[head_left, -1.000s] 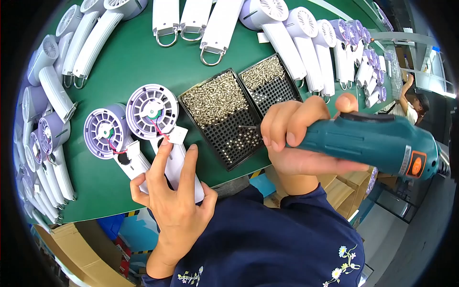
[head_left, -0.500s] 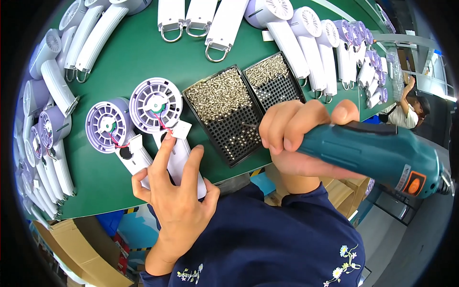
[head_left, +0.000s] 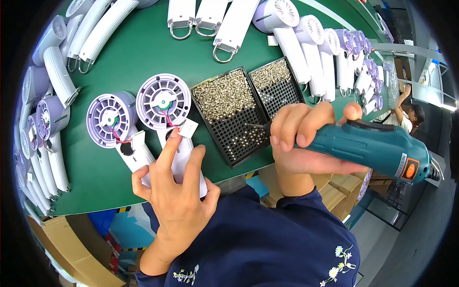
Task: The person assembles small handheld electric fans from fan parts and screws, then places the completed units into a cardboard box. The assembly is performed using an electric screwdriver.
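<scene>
Left hand (head_left: 174,189) flat and open on a white fan handle (head_left: 184,158), fingers spread, first finger up near a small white board (head_left: 188,128) with a red wire. Round purple fan head (head_left: 163,101) just above, on the green table (head_left: 138,52). Second open fan (head_left: 111,119) right beside it on the left. Right hand (head_left: 301,138) closed tight around a teal screwdriver (head_left: 373,148) (the powered kind), tip down in the black screw tray (head_left: 232,115). Another screw tray (head_left: 277,86) next to it. Rows of white fans (head_left: 306,48) along the far edge, more on the left (head_left: 48,143). Another person (head_left: 406,115) far off at the right
</scene>
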Tool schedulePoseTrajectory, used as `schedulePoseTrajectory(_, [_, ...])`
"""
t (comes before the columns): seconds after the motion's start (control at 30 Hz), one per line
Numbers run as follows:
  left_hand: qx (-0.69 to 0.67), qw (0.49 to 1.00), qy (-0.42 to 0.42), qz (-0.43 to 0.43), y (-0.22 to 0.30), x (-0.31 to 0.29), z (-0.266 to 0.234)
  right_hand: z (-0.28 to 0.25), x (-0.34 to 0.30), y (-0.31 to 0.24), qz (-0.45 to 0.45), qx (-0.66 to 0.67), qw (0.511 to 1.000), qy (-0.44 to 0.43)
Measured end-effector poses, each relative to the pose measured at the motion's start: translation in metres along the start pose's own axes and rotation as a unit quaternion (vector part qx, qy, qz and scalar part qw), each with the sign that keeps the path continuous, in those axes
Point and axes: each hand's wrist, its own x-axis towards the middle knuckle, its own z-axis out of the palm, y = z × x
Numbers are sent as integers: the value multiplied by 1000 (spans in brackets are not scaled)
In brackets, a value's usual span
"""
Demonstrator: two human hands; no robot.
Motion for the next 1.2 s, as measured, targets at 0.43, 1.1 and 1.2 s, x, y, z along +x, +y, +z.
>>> schedulePoseTrajectory(0.43, [-5, 1000, -17, 6, 1, 0, -5, 2, 2, -9, 77, -26, 993, -87])
schedulePoseTrajectory(1.1, [-50, 998, 33, 15, -5, -13, 9, 105, 55, 55, 111, -31, 993, -12])
schedulePoseTrajectory(1.2, [-63, 997, 37, 17, -7, -9, 9, 101, 55, 60, 98, -17, 994, -53])
